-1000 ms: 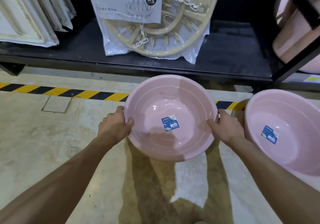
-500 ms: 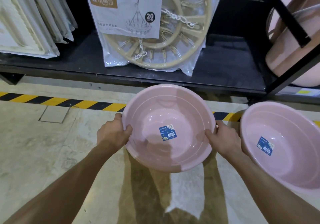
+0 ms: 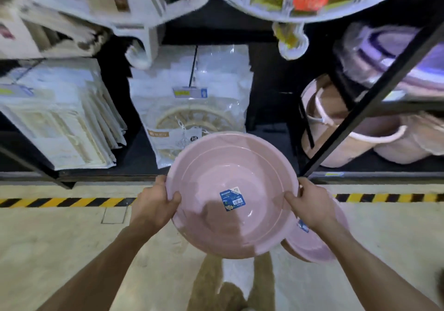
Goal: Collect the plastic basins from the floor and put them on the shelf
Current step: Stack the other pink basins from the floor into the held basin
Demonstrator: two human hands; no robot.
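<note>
Round pink plastic basin [image 3: 230, 190], shallow, with a blue label [image 3: 232, 198] stuck inside its bowl: I see it held clear of the floor, mouth tipped toward the camera, just in front of the black metal shelf [image 3: 144, 157]. Left hand [image 3: 153, 205]: fingers curled over the basin's left rim, thumb inside, clamped on it. Right hand [image 3: 310, 206]: thumb laid on the inner wall at the right rim, fingers wrapped behind, likewise clamped. Second pink plastic basin [image 3: 319, 248]: below and right of the held basin, largely hidden by it and by the right forearm; I cannot tell whether it touches the floor. Behind the held basin, on the shelf: bagged cream round clothes-peg hanger [image 3: 192, 118]. Left of that: flat white packaged goods [image 3: 60, 123]. Right of the held basin, on the shelf: pink plastic buckets with white handles [image 3: 348, 128]. Below the shelf edge: yellow-and-black floor tape [image 3: 67, 201].
</note>
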